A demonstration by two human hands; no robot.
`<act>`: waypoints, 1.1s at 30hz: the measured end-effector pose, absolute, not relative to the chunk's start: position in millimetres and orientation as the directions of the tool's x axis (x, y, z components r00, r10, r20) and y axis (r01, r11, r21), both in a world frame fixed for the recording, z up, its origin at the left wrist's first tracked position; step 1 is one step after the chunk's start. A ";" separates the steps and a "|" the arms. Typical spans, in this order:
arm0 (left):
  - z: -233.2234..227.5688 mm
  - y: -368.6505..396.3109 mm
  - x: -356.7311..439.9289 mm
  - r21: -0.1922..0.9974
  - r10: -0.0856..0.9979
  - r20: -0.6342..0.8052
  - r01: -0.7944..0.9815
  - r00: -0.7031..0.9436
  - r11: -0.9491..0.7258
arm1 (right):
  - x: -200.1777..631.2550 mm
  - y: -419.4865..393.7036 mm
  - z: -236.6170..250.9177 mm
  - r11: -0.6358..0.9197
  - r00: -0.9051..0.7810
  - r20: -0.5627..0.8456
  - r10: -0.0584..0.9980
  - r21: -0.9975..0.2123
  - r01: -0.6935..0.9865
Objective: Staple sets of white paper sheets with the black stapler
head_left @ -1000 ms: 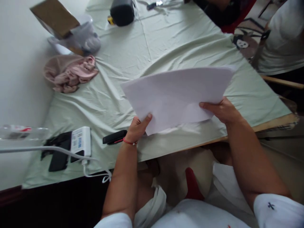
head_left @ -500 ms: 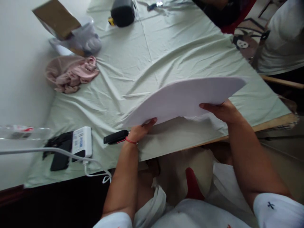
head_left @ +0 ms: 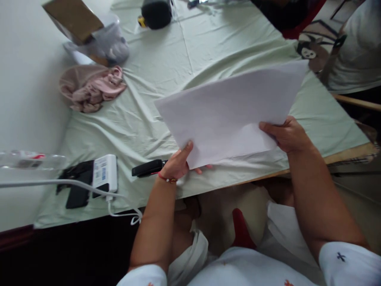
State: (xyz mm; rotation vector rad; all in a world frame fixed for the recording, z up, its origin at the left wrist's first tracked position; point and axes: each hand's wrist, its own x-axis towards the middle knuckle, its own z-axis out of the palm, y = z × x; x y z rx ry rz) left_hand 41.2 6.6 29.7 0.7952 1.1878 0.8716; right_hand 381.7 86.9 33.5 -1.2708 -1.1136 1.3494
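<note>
Soft, even daylight, fairly bright; no hard glare. White sheet of paper (head_left: 229, 111) reads slightly washed out and casts a faint shadow on the surface (head_left: 166, 71) right under its near edge. Below the surface edge: deep shadow, near black. Overall soft focus; wide-angle stretch at frame edges.

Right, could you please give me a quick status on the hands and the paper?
Left hand and right hand both gripping the paper. Paper raised above the table. Nothing blocking.
</note>
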 end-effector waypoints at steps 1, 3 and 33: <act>32.1 6.2 40.6 0.863 0.867 -0.456 -0.138 0.202 0.486 | 381.4 87.1 33.5 -0.135 -0.021 -0.134 0.991 -0.989 -0.062; 35.8 5.3 39.3 0.853 0.842 -0.468 -0.110 0.268 0.510 | 380.3 87.0 34.4 -0.112 -0.028 -0.110 0.994 -0.990 -0.087; 41.0 11.9 33.6 0.924 0.932 -0.334 -0.243 -0.141 0.294 | 377.2 86.4 41.6 -0.271 -0.249 -0.298 0.922 -0.953 0.138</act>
